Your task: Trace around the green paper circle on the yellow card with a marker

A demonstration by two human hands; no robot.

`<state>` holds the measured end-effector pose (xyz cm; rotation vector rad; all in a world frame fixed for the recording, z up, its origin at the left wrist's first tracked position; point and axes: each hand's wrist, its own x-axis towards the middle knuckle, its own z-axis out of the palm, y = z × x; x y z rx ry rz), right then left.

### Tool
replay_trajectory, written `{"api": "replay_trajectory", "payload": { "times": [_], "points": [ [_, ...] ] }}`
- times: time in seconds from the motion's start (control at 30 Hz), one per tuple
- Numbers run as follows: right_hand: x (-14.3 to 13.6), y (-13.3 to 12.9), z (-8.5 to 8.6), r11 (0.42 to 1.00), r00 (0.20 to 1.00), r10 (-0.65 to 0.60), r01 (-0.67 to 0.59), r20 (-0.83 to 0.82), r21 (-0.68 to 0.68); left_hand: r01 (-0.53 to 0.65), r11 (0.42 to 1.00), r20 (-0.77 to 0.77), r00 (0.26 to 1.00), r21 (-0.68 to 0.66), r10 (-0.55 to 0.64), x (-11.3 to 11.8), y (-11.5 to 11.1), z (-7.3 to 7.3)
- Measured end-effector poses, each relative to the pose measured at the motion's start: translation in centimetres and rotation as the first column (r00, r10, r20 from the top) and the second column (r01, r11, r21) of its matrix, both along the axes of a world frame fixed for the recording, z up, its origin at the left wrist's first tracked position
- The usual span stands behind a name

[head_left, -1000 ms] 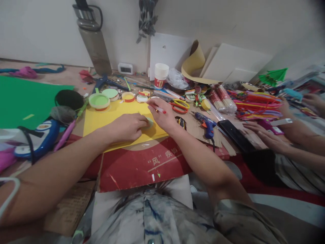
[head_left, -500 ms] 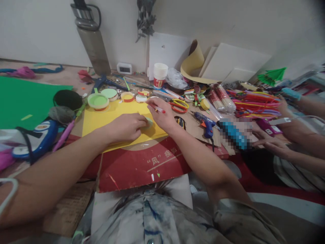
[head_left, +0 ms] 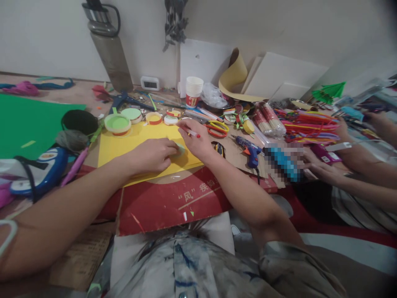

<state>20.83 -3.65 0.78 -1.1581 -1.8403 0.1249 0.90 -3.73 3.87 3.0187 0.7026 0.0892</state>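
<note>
My left hand (head_left: 156, 155) rests on the yellow paper (head_left: 113, 145), its fingers bent and pressed on a small pale green piece (head_left: 179, 150). A pen with a red tip (head_left: 194, 133) is held in my right hand (head_left: 194, 138), just right of that piece, over the paper's right part. The yellow paper lies on a red cardboard sheet (head_left: 155, 211). Round paper rings, one green (head_left: 118, 122) and one yellow (head_left: 154, 118), stand along the paper's back edge.
Scissors (head_left: 218, 128), a blue glue gun (head_left: 251, 151) and paper cups (head_left: 193, 92) lie or stand behind and right. A tall bottle (head_left: 111, 58) stands back left, green paper (head_left: 34, 124) at left. Another person's hands (head_left: 319, 167) are at the right near colourful pipe cleaners (head_left: 310, 126).
The view has shifted slightly, so everything sits a little further left. Both my hands keep nearly the same pose on the paper. At the right, the other person's hand has moved slightly.
</note>
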Motion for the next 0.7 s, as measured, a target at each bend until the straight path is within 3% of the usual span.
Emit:
{"api": "replay_trajectory", "payload": {
  "times": [0.7],
  "points": [
    [-0.10,0.04,0.13,1.000,1.000,0.005,-0.005,-0.022,-0.005,-0.020,1.000,-0.042,0.999,0.005,0.020,0.09,0.06,0.10]
  ]
}}
